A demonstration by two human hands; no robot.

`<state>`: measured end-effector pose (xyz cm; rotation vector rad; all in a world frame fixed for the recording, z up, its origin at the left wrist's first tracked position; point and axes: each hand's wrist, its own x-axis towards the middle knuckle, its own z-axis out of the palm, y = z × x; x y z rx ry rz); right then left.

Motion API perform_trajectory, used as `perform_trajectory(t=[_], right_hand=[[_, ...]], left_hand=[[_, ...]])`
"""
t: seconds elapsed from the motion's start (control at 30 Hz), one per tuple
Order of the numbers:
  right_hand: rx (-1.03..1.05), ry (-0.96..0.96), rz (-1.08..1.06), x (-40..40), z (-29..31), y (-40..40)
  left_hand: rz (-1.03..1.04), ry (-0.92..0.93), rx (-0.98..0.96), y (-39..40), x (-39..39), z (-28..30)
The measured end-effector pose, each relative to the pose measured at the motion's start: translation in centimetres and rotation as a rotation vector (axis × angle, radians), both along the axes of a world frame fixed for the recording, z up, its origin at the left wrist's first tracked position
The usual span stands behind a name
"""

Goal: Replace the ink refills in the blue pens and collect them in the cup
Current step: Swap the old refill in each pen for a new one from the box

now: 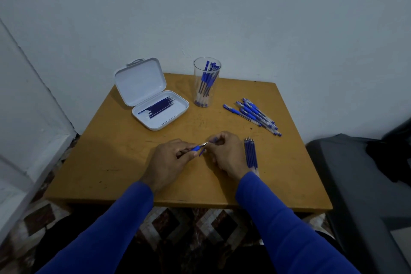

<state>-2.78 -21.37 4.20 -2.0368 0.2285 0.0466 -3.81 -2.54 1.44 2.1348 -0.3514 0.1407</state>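
Over the middle of the wooden table [124, 162], my left hand [171, 158] grips a blue pen [196, 147] by its barrel, metal tip pointing right. My right hand [226, 153] pinches a small blue piece at that tip; what the piece is I cannot tell. A clear cup [206, 82] at the back holds several blue pens. More blue pens [253, 113] lie in a loose pile at the right. Several refills [251, 154] lie in a row beside my right wrist. An open white case [155, 104] at the back left holds several dark refills.
The table stands against a pale wall. A dark grey seat [360, 184] is close to its right edge, and a white ledge [33, 140] runs along the left. Patterned floor shows under the front edge.
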Motion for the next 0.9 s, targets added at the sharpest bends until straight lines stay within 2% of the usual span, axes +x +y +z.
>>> perform_trajectory(t=[0.27,0.33,0.43,0.6,0.9], right_hand=[[-0.089,-0.087,-0.032,0.0,-0.8,0.2],[-0.035,-0.107,-0.053,-0.2,-1.0,0.0],[0.082,-0.057,0.024,-0.8,-0.6,-0.2],[0.139,-0.066,0.165,-1.2,-0.3,-0.3],[0.227,-0.034,0.201,-1.4,-0.3,-0.7]], left_hand=[[0.046,-0.094,0.013,-0.3,-0.6,-0.4],[0.056,-0.103,0.002,-0.3,-0.6,-0.4],[0.057,-0.114,0.020,-0.4,-0.7,-0.3],[0.045,-0.121,0.043,-0.3,-0.8,-0.1],[0.013,-0.157,0.028,-0.5,-0.8,-0.5]])
